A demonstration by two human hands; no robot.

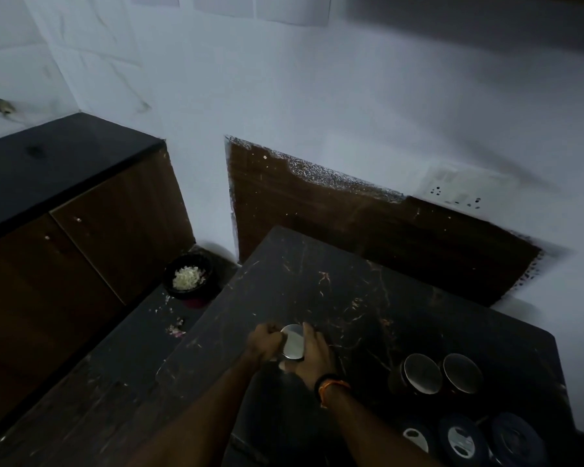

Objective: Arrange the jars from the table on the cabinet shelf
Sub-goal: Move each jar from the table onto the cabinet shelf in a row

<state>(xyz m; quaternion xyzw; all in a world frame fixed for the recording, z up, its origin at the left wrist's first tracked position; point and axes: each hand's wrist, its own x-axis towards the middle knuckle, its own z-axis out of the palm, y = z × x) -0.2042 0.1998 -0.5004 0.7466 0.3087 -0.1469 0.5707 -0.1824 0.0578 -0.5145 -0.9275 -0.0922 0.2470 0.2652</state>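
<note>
Dim kitchen corner, seen from above. Both hands closed around one small steel-lidded jar (292, 343) over the dark marbled table (351, 298), near its left-front part. Left hand (266, 343) curled tight against the jar's left side, knuckles up, fingers wrapped low on the body. Right hand (312, 357) cupped along the right side, one fingertip (307, 327) hooked over the far rim of the shiny round lid, thumb tucked beneath the near edge. Lid tilted, pale and reflective, showing between the two hands; jar body mostly hidden by fingers. Cannot tell whether the jar's base touches the table. Black band and orange thread (332, 387) at the right wrist.

To the right on the table, well apart from the held jar: two dark jars with steel lids (422, 372) (462, 371) side by side, tilted in the wide-angle view. Nearer the bottom edge, three dark round lidded containers (417, 439) (462, 439) (516, 439) in a row, partly cut off.

Left of the table, on the floor by the wall, a black bin (188, 274) holding pale shredded scraps. Farther left, a wooden cabinet (91, 230) with doors closed beneath a black countertop (48, 163). White socket plate (455, 192) on the wall behind the table.
</note>
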